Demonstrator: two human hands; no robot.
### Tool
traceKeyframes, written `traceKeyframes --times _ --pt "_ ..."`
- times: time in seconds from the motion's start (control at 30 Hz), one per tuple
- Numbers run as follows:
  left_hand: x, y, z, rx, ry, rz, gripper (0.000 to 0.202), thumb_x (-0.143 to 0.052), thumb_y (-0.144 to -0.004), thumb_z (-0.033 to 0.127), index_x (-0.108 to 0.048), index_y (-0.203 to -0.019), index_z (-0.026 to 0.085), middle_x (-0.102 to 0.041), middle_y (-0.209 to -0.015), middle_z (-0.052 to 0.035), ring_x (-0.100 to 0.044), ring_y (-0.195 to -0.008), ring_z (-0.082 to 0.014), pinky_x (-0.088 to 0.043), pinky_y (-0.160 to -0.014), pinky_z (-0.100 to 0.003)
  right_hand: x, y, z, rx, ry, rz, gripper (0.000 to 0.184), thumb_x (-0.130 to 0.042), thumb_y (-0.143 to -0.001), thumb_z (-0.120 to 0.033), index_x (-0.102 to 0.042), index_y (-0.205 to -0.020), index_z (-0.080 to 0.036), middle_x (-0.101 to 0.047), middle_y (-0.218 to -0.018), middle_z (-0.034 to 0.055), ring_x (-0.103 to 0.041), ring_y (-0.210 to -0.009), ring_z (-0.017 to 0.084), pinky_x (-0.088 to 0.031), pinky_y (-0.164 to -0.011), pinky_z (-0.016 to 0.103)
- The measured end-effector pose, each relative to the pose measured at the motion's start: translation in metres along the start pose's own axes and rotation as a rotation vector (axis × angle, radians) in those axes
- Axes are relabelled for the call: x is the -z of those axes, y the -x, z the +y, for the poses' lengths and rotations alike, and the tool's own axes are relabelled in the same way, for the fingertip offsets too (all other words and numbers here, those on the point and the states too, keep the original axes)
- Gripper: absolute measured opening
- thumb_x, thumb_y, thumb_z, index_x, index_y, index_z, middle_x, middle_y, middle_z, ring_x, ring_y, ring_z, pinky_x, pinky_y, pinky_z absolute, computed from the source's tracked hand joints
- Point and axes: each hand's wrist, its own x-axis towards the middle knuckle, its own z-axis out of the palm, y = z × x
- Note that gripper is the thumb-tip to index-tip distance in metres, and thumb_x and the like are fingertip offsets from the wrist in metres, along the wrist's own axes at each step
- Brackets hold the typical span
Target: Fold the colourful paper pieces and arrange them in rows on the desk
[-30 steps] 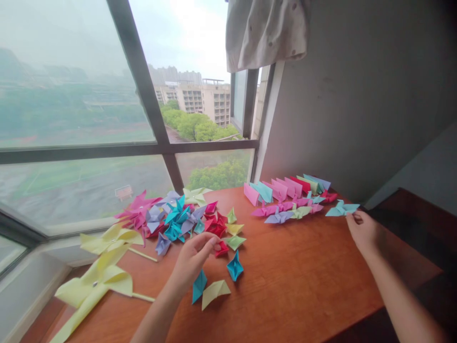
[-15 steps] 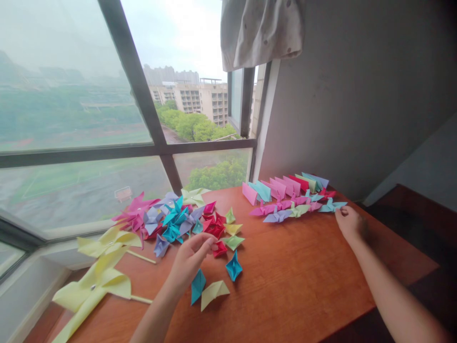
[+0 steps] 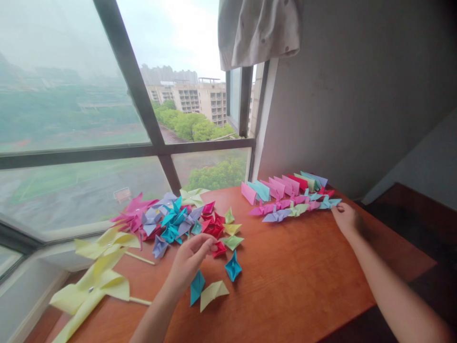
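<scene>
On the right of the table, my right hand is closed, its fingertips pinching the wing of a light blue paper crane. That crane is at the right end of rows of folded cranes, with a lilac crane and a pale green crane nearby. Left of centre hangs my left hand, thumb and fingers pressed together at the left tip of a small red paper boat. Around it are a green boat, a blue boat, another blue folded piece and a pale yellow one.
Two yellow pinwheels on sticks lie at the left. A heap of pink, lilac and blue folded paper spreads beside the window. Behind the cranes stands a row of folded paper pieces along the wooden table's back.
The view has shifted slightly. Both hands keep nearly the same places; the light blue crane sits at the right fingertips, turned or moved very little.
</scene>
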Motion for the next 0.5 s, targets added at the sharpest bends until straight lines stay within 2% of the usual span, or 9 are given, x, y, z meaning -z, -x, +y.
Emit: traceKeyframes --times 0.5 --pt "-0.0008 0.0015 0.0054 0.013 -0.006 0.023 0.033 -0.063 -0.082 0.048 -0.071 -0.087 0.017 -0.072 -0.078 -0.0065 -0.065 -0.073 -0.0201 -0.049 -0.063 -0.026 -0.0054 -0.003 -0.0035 0.012 -0.039 -0.004 0.022 -0.059 -0.075 -0.031 -0.072 -0.086 -0.017 -0.072 -0.085 0.0102 -0.059 -0.07 0.021 -0.034 -0.057 0.029"
